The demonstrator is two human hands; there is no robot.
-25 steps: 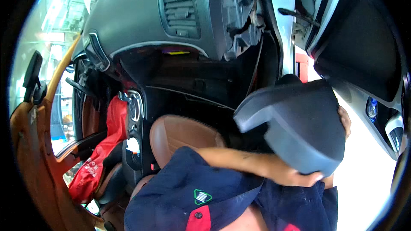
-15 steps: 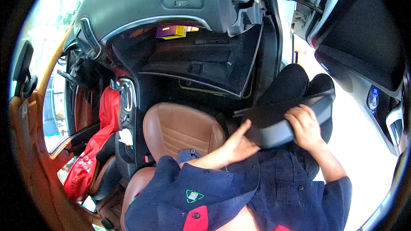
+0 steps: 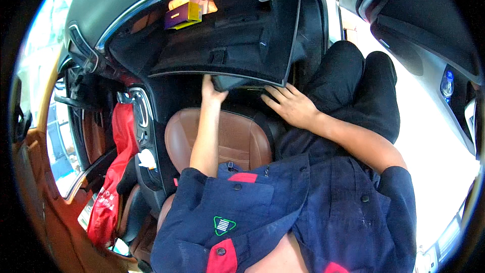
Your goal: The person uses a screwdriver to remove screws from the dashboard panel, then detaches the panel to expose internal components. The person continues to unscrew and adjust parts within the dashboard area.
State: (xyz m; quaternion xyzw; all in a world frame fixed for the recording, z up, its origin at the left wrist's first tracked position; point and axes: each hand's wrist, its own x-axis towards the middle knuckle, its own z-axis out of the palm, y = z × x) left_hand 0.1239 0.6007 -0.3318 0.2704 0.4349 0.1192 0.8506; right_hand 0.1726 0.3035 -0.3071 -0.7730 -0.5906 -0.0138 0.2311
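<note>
In front of me the black glove box (image 3: pixel 237 35) hangs open, its lower lip toward me. My left hand (image 3: pixel 213 91) is at that lip, thumb out to one side and fingers partly hidden behind the edge, closed around a dark grey trim panel (image 3: pixel 232 82). Most of the panel is out of sight below the lip. My right hand (image 3: pixel 293 105) lies by the lip's right corner, fingers stretched and spread, the tips at the edge. What is under those fingers is hidden.
A purple and yellow box (image 3: pixel 183 16) sits inside the glove box. Below the lip is a brown leather seat (image 3: pixel 217 134). The centre console (image 3: pixel 144 116) and a red cloth (image 3: pixel 118 146) are to the left. An open car door (image 3: pixel 424 45) with a bottle (image 3: pixel 447 85) stands at right.
Both hands have moved left and forward from my lap to the glove box lip. The curved grey and black panel they held over my lap has left that spot. My view has shifted forward.
</note>
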